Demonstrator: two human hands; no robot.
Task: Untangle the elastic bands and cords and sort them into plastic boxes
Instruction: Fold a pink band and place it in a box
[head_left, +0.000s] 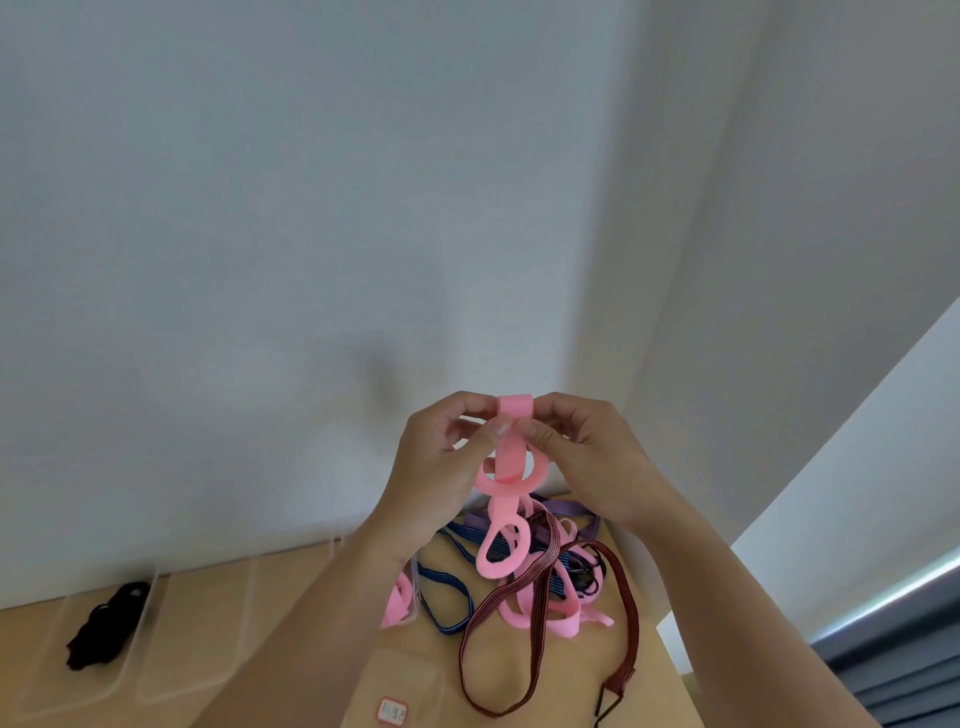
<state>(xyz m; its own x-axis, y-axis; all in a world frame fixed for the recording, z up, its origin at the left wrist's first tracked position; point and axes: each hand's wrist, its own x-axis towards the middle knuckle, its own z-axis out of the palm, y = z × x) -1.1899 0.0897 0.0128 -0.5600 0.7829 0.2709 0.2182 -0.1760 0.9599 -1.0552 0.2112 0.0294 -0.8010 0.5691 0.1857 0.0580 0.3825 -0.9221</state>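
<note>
Pinching the pink band (511, 457) with both hands, left (441, 467) at nine o'clock, right (587, 457) at three.

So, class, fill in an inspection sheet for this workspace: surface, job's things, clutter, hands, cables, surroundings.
Surface: light wooden table.
Job's things: pink band held up, loops hanging over a tangle with a blue cord, purple band and maroon cord; black cords in the left clear box; second pink band in the box beside the pile.
Clutter: small label on the table.
Hands: left hand and right hand both pinch the pink band's top.
Cables: nothing seen beyond the job's cords.
Surroundings: white wall; grey curtain at right.
</note>
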